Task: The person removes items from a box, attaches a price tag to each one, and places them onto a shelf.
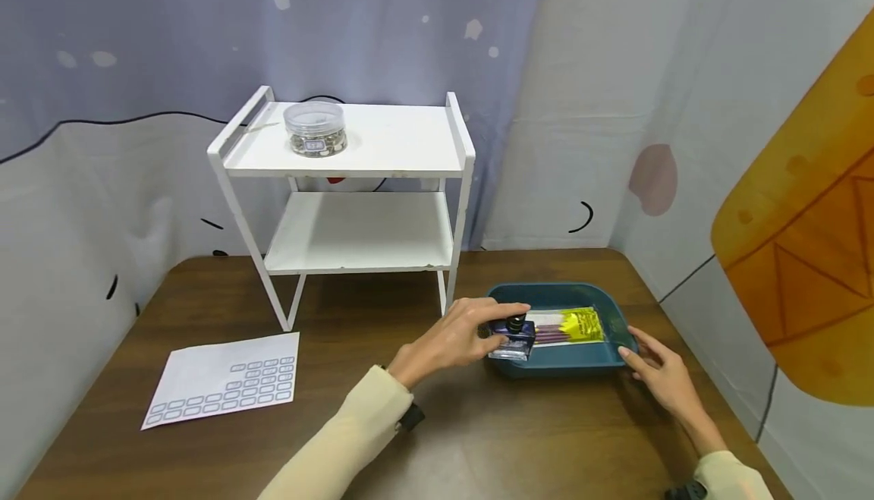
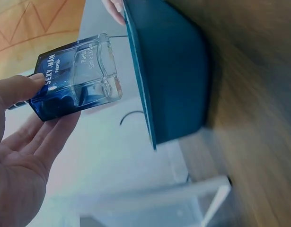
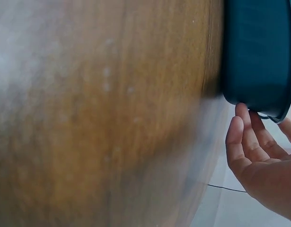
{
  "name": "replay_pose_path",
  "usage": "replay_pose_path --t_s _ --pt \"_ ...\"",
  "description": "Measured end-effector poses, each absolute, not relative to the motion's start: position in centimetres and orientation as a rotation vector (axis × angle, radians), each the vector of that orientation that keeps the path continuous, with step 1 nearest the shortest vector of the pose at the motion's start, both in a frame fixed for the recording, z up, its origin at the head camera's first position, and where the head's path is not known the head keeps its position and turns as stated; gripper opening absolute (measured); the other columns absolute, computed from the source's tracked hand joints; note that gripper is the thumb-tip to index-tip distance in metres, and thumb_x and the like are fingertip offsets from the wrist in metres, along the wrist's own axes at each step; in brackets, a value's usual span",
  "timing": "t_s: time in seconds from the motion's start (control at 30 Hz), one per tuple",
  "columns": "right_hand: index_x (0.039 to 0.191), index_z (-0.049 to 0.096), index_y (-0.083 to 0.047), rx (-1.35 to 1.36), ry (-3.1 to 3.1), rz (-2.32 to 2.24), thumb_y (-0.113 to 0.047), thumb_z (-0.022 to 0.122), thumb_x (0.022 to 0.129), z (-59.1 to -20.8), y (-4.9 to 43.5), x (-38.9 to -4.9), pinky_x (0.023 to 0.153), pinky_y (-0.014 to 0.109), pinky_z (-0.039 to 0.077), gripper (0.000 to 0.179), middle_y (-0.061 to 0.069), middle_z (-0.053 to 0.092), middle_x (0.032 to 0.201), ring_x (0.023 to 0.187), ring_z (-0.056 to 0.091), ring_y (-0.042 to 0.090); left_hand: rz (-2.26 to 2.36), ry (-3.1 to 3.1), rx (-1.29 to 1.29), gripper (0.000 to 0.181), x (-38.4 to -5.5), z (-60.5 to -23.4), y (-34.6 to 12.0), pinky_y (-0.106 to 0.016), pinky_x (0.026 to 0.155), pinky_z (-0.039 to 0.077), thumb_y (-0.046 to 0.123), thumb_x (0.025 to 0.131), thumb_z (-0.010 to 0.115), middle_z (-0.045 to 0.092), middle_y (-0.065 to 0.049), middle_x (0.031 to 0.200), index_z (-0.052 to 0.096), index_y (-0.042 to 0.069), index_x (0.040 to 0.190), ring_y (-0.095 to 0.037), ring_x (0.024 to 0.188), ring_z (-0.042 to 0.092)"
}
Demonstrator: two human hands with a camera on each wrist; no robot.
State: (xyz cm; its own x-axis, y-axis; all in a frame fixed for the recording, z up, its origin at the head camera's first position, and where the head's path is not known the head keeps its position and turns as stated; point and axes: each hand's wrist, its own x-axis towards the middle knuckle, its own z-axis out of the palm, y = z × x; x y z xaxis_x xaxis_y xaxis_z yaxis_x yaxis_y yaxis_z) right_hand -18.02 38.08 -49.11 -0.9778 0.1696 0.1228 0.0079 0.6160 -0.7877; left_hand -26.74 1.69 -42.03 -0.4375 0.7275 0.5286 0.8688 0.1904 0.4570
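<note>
Head view: left hand [image 1: 452, 339] pinches a perfume bottle [image 1: 514, 344] over the left end of a teal tray [image 1: 580, 356] on the brown counter [image 1: 478, 432]; right hand [image 1: 661, 378] grips the tray's right end. A yellow-ended packet of purple sticks [image 1: 580, 325] lies inside. Left wrist view: bottle (lettered "SEXY MAN") held above the rim. Right wrist view: fingers against the tray's end.

perfume bottle [image 2: 79, 78]: cap partly hidden by left hand [image 2: 22, 170].
packet [image 1: 580, 325]: left end partly behind the perfume bottle, lettering too small to read.
tray [image 3: 259, 52]: cut off by right-wrist view's top edge.
jar label [image 1: 315, 146]: too small to read.
table [image 3: 112, 118]: blurred, right-wrist view.
</note>
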Motion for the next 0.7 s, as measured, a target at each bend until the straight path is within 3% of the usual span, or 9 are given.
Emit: replay_pose_path --t_s 0.27,0.47,0.7 --pt "0.148 0.042 0.002 -0.170 -2.651 1.268 -0.027 0.060 0.101 -49.2 38.2 -17.7 0.068 0.023 0.058 0.059 0.042 0.050 0.135 0.090 0.044 -0.024 -1.036 -2.283 -1.422 0.056 -25.5 -43.2 -3.1 -0.021 0.072 0.046 0.000 0.081 0.079 0.072 -0.003 0.096 0.063 0.012 0.134 -0.011 0.074 0.058" --pt "0.148 0.041 0.002 -0.161 -2.656 1.274 -0.027 0.060 0.101 -49.1 38.0 -17.9 0.068 0.023 0.058 0.059 0.042 0.050 0.135 0.089 0.045 -0.024 -1.057 -2.301 -1.335 0.059 -24.7 -44.7 -6.6 -0.030 0.068 0.055 -0.004 0.079 0.079 0.072 -0.007 0.101 0.063 0.012 0.133 -0.012 0.079 0.062" --pt "0.148 0.041 0.004 -0.154 -2.650 1.291 -0.026 0.060 0.101 -49.1 38.0 -18.1 0.067 0.022 0.058 0.059 0.042 0.050 0.134 0.088 0.047 -0.023 -1.060 -2.304 -1.260 0.060 -24.3 -46.8 -9.5 -0.034 0.070 0.057 -0.005 0.076 0.080 0.073 -0.007 0.101 0.064 0.010 0.131 -0.014 0.083 0.066"
